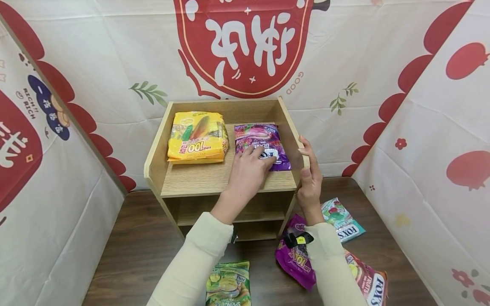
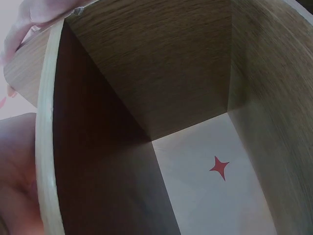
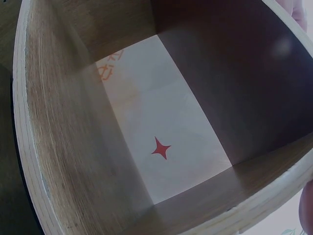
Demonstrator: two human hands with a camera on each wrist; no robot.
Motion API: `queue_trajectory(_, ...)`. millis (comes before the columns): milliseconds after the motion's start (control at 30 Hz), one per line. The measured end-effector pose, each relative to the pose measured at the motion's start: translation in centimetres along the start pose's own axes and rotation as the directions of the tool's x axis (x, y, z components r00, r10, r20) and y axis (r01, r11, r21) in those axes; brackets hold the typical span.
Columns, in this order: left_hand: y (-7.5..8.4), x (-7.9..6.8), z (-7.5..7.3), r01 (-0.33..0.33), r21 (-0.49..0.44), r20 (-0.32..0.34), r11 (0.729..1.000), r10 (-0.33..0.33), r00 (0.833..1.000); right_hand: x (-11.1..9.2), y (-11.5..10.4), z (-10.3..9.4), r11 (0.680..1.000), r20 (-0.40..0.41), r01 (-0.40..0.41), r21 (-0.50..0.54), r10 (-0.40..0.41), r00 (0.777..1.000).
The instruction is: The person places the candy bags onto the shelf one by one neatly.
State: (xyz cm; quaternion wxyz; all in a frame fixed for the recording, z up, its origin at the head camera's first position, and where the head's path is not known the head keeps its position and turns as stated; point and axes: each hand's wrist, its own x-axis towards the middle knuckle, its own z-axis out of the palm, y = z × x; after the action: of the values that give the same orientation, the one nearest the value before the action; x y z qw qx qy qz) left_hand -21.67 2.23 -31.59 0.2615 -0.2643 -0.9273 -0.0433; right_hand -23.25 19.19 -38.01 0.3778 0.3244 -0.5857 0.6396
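Observation:
My left hand (image 1: 246,172) rests with its fingers on the lower part of a purple Fox's berries candy bag (image 1: 260,134). That bag lies on the top board of a small wooden shelf (image 1: 199,180), toward the right side. With my right hand (image 1: 311,182) I grip the front edge of the shelf's right side panel, thumb and fingers on either side. In the left wrist view, the palm of the left hand (image 2: 17,171) is over the board's edge, and the right hand (image 2: 39,10) shows at the upper corner. A yellow candy bag (image 1: 197,138) lies left on the top board.
On the dark wooden table (image 1: 126,238) lie a green candy bag (image 1: 228,284) in front, a purple Lot 100 bag (image 1: 294,255), a teal Fox's bag (image 1: 342,219) and a red Fox's fruits bag (image 1: 367,276) at the right. Printed cloth (image 1: 118,55) encloses the back and sides.

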Motion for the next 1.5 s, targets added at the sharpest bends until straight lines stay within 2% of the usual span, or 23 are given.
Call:
queue_trajectory(367,-0.1,0.6,-0.2,0.013,-0.001,0.06,1.0,-0.013,0.998,0.4,-1.0,0.4,1.0,-0.002,0.001,0.0,-0.001,1.0)
queue_trajectory(600,-0.2,0.8,-0.1,0.028,-0.005,0.067,1.0,-0.027,0.997,0.2,-0.3,0.0,1.0,0.0,0.004,-0.027,-0.004,1.0)
queue_trajectory(1300,-0.5,1.0,0.2,0.029,-0.005,0.095,1.0,-0.029,0.995,-0.1,-0.1,0.0,1.0,0.0,-0.004,-0.01,0.004,1.0)
queue_trajectory(1500,-0.6,0.9,0.0,0.023,-0.005,0.106,1.0,-0.022,0.994,0.4,-1.3,0.5,1.0,0.007,0.003,-0.019,-0.003,1.0)
